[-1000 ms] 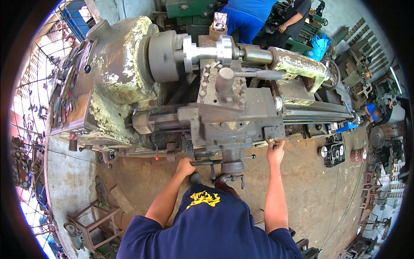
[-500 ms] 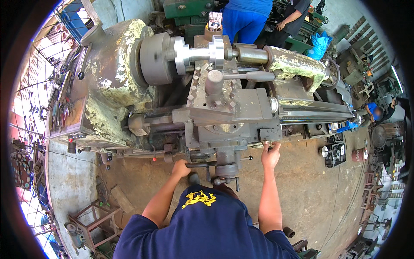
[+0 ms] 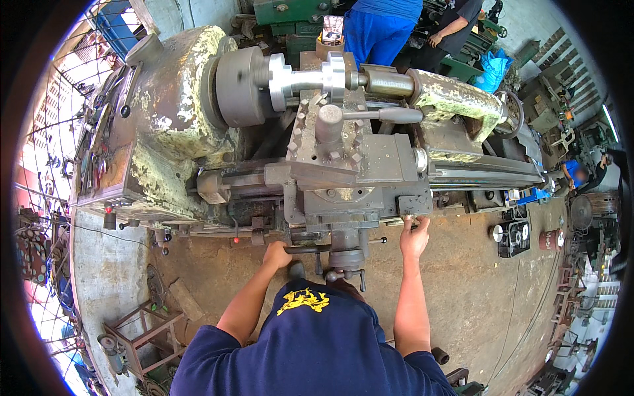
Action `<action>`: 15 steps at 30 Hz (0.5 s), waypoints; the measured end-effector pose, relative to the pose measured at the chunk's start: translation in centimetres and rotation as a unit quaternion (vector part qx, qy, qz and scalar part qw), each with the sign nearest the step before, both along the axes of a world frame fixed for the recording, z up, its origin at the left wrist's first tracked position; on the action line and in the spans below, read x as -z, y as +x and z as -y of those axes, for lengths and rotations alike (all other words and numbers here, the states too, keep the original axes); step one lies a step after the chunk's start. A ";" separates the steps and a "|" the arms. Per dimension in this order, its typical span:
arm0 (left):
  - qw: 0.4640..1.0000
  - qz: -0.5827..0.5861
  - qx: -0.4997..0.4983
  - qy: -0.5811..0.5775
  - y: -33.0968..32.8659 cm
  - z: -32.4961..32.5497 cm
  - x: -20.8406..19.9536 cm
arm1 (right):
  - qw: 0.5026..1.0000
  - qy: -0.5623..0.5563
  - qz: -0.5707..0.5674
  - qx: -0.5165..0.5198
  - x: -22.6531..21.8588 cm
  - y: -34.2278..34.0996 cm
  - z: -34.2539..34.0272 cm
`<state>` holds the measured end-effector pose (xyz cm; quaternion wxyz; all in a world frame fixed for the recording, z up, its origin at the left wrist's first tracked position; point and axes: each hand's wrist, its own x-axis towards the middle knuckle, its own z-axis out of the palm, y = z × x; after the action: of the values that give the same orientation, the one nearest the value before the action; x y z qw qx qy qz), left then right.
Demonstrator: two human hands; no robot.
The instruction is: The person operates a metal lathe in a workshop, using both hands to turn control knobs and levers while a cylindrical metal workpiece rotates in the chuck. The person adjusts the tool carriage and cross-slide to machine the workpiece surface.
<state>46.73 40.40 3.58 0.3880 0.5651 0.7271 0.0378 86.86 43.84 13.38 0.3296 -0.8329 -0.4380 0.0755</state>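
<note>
Left grip (image 3: 278, 253) closed round one dark handle (image 3: 308, 250), right grip (image 3: 415, 234) at one dark plate (image 3: 414, 205), its closure unclear

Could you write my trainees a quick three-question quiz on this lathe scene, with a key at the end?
1. Which hand grips the dark bar?
2. Which part is directly left of the silvery workpiece in the picture?
A. the tailstock
B. the chuck
C. the handwheel
3. Fill in: the print on the navy shirt is ____.

Key: 1. the left hand; 2. B; 3. yellow.
</note>
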 end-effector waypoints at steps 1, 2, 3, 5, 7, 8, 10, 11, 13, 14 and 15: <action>1.000 -0.003 0.000 0.000 0.1 0.0 0.0 | 1.000 0.002 0.001 0.000 0.0 0.0 0.0; 1.000 -0.006 -0.004 0.005 0.1 0.0 -0.1 | 1.000 0.003 0.005 0.001 0.0 0.0 0.0; 1.000 -0.010 -0.009 0.010 0.2 0.1 -0.2 | 1.000 0.011 0.011 -0.001 0.1 -0.1 0.0; 1.000 -0.010 -0.016 0.004 0.4 0.1 -0.4 | 1.000 0.015 0.026 0.001 0.1 -0.1 -0.1; 1.000 -0.004 -0.022 -0.018 0.5 0.0 -0.7 | 1.000 0.023 0.010 -0.005 0.1 -0.1 -0.1; 1.000 -0.004 -0.021 -0.016 0.5 0.0 -0.8 | 1.000 0.023 0.002 -0.005 0.0 -0.1 -0.1; 1.000 -0.004 -0.020 -0.013 0.6 0.0 -1.0 | 1.000 0.015 -0.003 -0.002 -0.1 -0.1 -0.1; 1.000 -0.005 -0.020 -0.011 0.6 0.0 -1.0 | 1.000 0.009 -0.003 0.002 -0.1 -0.1 -0.1; 1.000 -0.011 -0.016 -0.009 0.6 0.0 -1.1 | 1.000 0.015 0.000 0.000 -0.1 0.0 0.0; 1.000 -0.008 -0.017 -0.019 0.6 -0.1 -1.1 | 1.000 0.009 0.003 0.003 0.0 0.0 -0.1; 0.999 -0.009 -0.013 -0.031 0.6 -0.1 -1.1 | 1.000 0.013 0.003 0.000 0.1 0.0 -0.1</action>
<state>47.31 40.52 4.64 0.3982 0.5435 0.7388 0.0148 86.88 43.93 13.30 0.3391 -0.8291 -0.4395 0.0674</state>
